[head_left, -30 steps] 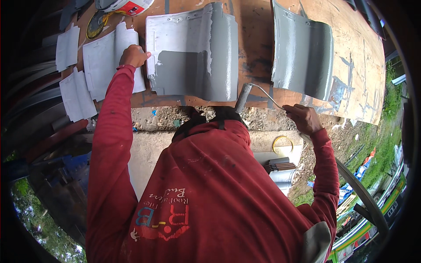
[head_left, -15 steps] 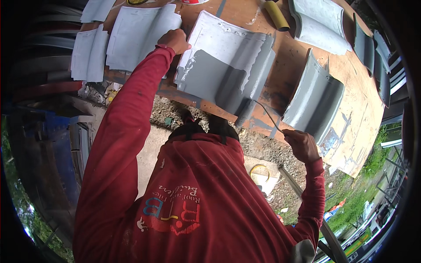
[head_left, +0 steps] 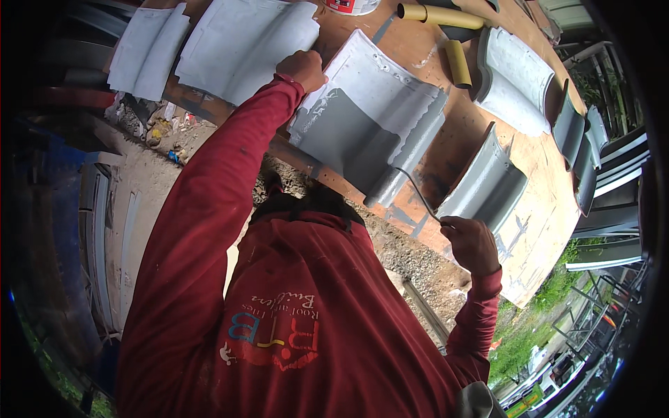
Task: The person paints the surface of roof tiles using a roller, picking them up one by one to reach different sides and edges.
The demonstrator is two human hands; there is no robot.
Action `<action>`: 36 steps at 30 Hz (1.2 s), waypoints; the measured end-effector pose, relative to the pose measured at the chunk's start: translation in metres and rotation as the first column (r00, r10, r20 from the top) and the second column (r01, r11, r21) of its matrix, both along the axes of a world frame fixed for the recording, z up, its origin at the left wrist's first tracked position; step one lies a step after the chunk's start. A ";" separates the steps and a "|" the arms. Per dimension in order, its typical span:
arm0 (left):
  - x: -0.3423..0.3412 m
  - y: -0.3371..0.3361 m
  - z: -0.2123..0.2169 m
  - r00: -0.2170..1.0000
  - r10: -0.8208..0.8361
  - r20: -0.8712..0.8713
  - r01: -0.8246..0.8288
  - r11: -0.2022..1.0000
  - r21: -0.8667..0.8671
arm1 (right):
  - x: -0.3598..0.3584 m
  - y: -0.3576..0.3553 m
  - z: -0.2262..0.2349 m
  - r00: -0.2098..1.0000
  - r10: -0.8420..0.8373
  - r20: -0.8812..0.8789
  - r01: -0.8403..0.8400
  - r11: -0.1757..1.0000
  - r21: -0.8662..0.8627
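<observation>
A partly painted roof tile (head_left: 348,139) lies on the table in front of me, white on its far part and wet grey on its near part and right-hand curve. My left hand (head_left: 304,70) is closed at its left edge, thumb against the rim. In my right hand (head_left: 471,245) is the handle end of a paint roller with a thin bent wire (head_left: 420,191). The wire reaches the tile's right-hand curve, where the roller head blends into the grey paint. A grey-painted tile (head_left: 484,182) lies just beyond my right hand.
White tiles (head_left: 247,49) lie at left, with another white tile (head_left: 516,80) at far right. Yellow tubes (head_left: 458,64) and a paint bucket (head_left: 350,5) stand at the back of the paint-stained wooden table (head_left: 536,230). Gravel and grass lie below its near edge.
My view has turned, so the table and tiles sit at a different slant. My left hand remains at the same tile edge, and the roller's wire still reaches the tile's right-hand curve.
</observation>
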State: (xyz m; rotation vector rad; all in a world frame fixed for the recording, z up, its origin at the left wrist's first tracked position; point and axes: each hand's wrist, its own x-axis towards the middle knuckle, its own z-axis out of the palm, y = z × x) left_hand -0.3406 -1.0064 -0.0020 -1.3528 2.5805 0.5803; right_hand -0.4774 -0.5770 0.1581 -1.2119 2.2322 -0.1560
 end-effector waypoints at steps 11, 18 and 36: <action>-0.005 -0.018 0.001 0.994 -0.065 0.088 0.060 0.997 0.054 | -0.029 -0.057 -0.018 0.997 -0.073 -0.025 0.071 0.996 -0.058; 0.015 -0.024 -0.035 0.945 -0.051 -0.322 0.139 0.957 0.256 | -0.052 -0.172 -0.102 0.989 0.140 0.051 -0.124 0.963 -0.239; 0.027 -0.010 -0.017 0.941 -0.063 -0.332 0.096 0.992 0.085 | -0.055 -0.122 -0.055 0.974 -0.099 0.203 0.104 0.994 -0.017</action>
